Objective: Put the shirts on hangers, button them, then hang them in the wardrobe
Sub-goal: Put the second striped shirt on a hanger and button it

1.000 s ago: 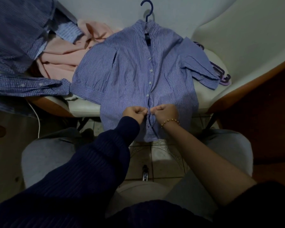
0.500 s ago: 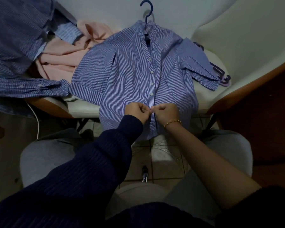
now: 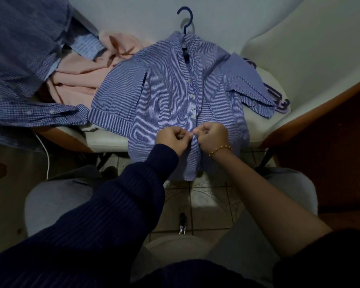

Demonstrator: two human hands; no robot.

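At the near edge of the surface (image 3: pixel 106 140), the striped shirt (image 3: pixel 164 94) is pinched by the left hand (image 3: pixel 170 140) and right hand (image 3: pixel 213 136); four buttons are fastened, the lowest and the hanging are left.

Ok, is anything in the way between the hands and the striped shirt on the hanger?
Nothing visible. The left hand and the right hand both pinch the front opening of the striped shirt, just below the lowest visible button. No other cloth or object lies between them.
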